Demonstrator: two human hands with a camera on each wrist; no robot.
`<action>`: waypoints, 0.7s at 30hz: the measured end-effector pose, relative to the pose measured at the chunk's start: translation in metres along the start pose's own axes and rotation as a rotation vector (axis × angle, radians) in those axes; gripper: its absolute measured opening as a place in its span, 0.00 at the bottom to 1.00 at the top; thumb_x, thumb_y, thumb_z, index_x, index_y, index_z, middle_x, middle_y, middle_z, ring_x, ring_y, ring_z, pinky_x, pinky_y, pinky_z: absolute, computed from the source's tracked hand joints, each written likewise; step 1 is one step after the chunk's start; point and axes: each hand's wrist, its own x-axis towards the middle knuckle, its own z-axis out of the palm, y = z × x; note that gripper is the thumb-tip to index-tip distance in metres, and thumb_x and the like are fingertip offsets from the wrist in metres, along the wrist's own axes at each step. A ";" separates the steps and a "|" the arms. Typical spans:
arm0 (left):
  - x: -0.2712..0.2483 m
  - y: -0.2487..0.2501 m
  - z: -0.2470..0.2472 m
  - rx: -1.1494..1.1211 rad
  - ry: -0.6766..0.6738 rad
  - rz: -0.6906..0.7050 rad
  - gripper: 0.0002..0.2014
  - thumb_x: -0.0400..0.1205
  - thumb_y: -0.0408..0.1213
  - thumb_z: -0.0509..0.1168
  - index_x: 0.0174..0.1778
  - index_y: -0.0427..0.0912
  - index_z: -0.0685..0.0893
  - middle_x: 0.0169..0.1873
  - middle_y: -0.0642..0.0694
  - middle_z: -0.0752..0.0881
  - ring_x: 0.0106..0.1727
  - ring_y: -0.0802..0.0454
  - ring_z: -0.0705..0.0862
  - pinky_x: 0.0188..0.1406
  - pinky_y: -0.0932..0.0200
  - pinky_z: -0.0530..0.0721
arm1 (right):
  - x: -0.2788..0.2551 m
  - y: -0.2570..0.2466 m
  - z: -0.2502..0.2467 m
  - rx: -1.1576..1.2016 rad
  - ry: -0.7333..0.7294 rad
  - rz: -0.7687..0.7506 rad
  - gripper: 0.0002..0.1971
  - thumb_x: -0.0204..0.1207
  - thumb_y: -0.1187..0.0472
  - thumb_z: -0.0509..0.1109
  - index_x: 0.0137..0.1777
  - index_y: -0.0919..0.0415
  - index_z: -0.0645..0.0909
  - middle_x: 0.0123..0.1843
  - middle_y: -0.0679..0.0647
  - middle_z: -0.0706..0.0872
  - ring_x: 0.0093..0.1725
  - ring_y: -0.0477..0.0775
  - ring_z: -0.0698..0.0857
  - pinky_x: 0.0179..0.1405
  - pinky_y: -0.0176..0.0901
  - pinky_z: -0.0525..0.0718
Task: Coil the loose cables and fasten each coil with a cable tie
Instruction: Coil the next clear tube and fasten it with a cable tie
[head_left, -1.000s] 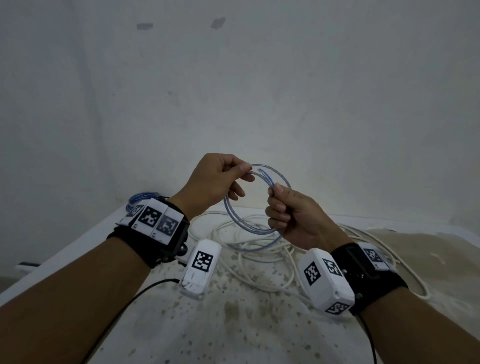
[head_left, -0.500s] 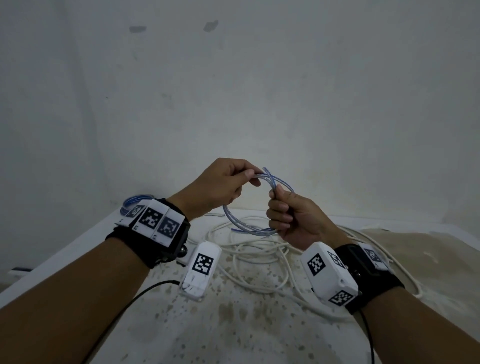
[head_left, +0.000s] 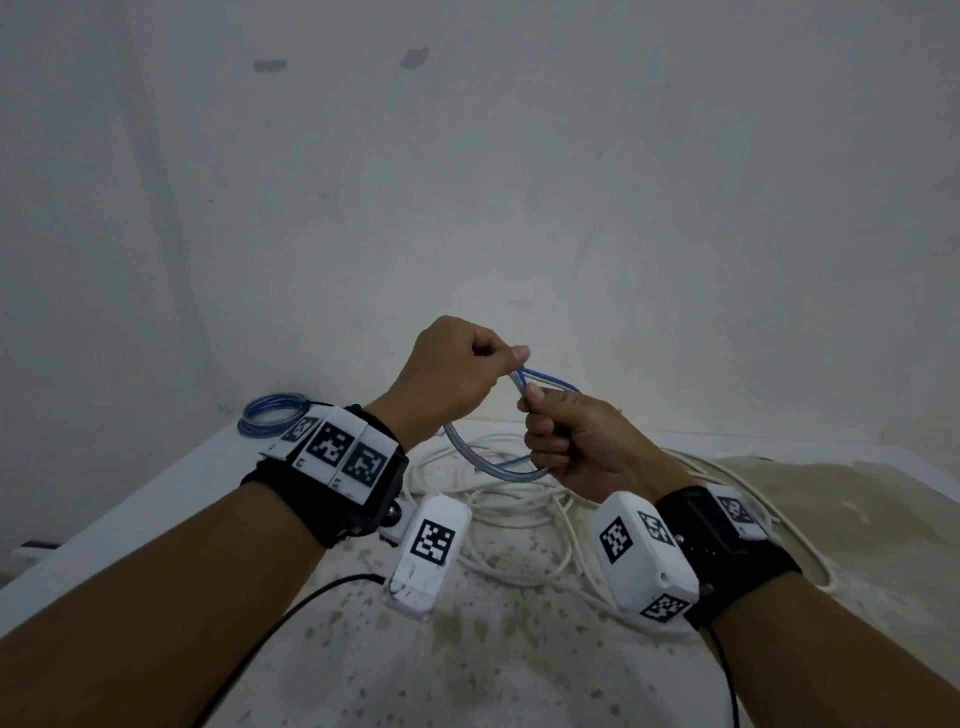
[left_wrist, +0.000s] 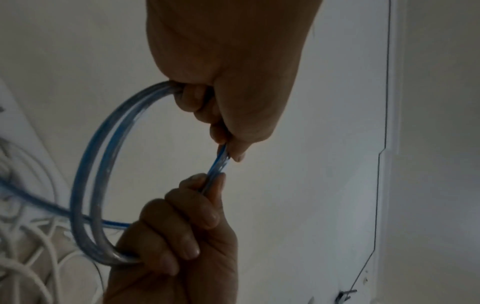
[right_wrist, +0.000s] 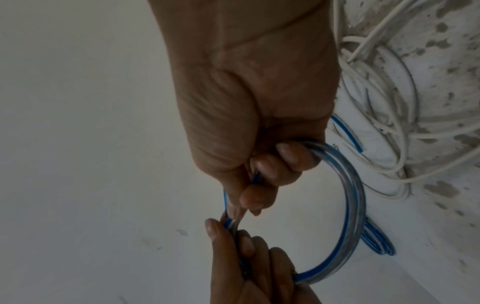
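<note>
our left hand (head_left: 452, 382) is clenched on the blue coil (head_left: 470, 449), thumb and forefinger pinching its top strands while the other fingers curl round the loop. our right hand (head_left: 587, 447) grips the same coil just beside it, thumb pressed on the strands near the top, lower fingers wrapped round the bottom of the loop. the two thumbs nearly meet, with only a short run of cable bare between them. we hold the coil in the air above the counter (head_left: 519, 649), over the white cables (head_left: 519, 512) that lie tangled near its far edge.

the left wrist view shows what the head view hides: the coil (left_wrist: 88, 185) is two turns lying side by side, passing into our left hand (left_wrist: 228, 82) at the top and our right hand (left_wrist: 176, 246) below, and a single blue strand (left_wrist: 33, 200) trails off from the right hand toward the white cables (left_wrist: 33, 257). the right wrist view shows a cut blue end (right_wrist: 348, 133) sticking out behind our right hand (right_wrist: 259, 123), our left hand (right_wrist: 249, 263) at the bottom of the picture, and the coil (right_wrist: 355, 205) arcing between them.

a second blue coil (head_left: 270, 418) lies on the counter at its far left corner, well apart from both hands; it shows too in the right wrist view (right_wrist: 379, 240), beyond the held loop.
</note>
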 end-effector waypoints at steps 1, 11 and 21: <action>0.000 -0.001 0.001 -0.010 0.029 -0.021 0.15 0.80 0.47 0.72 0.34 0.39 0.91 0.25 0.43 0.80 0.22 0.57 0.70 0.26 0.63 0.70 | -0.001 0.000 0.001 -0.036 0.025 -0.013 0.11 0.77 0.54 0.70 0.43 0.63 0.81 0.26 0.51 0.77 0.22 0.45 0.70 0.21 0.33 0.68; 0.006 -0.006 -0.007 -0.091 0.107 -0.019 0.18 0.80 0.45 0.72 0.35 0.32 0.90 0.25 0.42 0.75 0.27 0.54 0.71 0.27 0.72 0.71 | -0.001 -0.030 -0.007 -0.890 0.694 -0.527 0.15 0.80 0.50 0.70 0.36 0.57 0.87 0.34 0.49 0.91 0.35 0.51 0.89 0.43 0.48 0.87; 0.005 -0.007 -0.008 -0.146 0.124 -0.014 0.17 0.81 0.43 0.72 0.35 0.31 0.90 0.20 0.51 0.76 0.20 0.63 0.71 0.26 0.74 0.71 | -0.005 -0.042 0.003 -0.937 0.229 -0.379 0.09 0.81 0.59 0.71 0.43 0.58 0.92 0.35 0.52 0.89 0.31 0.38 0.81 0.35 0.35 0.82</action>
